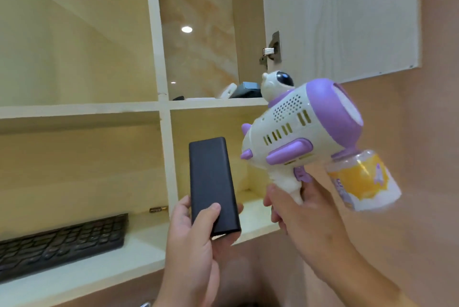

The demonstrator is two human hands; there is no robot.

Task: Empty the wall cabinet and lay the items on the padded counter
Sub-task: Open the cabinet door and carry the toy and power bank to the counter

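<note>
- The left hand [191,239] is closed around the lower end of a black power bank [212,182]. The thumb is laid across its front face and the fingers are curled behind it.
- The power bank is held upright, a little tilted, in front of the lower right compartment of the wall cabinet [159,108].
- The right hand [298,209] is wrapped around the white grip of a toy bubble gun [295,130]. The toy bubble gun is held up just to the right of the power bank and is not touching it.
- The toy bubble gun is white with purple parts. A small astronaut figure [277,81] is seen on its top. A clear bottle [362,180] with a yellow label is attached under its wide purple front end, which is pointed to the right.
- Both things are held outside the wall cabinet, before its open front.
- A black keyboard [62,242] is laid on the bottom shelf of the lower left compartment, to the left of the left hand.
- A small dark and gold object [159,209] is seen behind the keyboard, near the divider. It is too small to be identified.
- In the upper right compartment a white object [227,90], a dark box [248,90] and a small black item [178,98] are seen on the shelf, partly hidden by the shelf edge.
- The cabinet door [340,16] is standing open at the right and is carried by a metal hinge [272,50].
</note>
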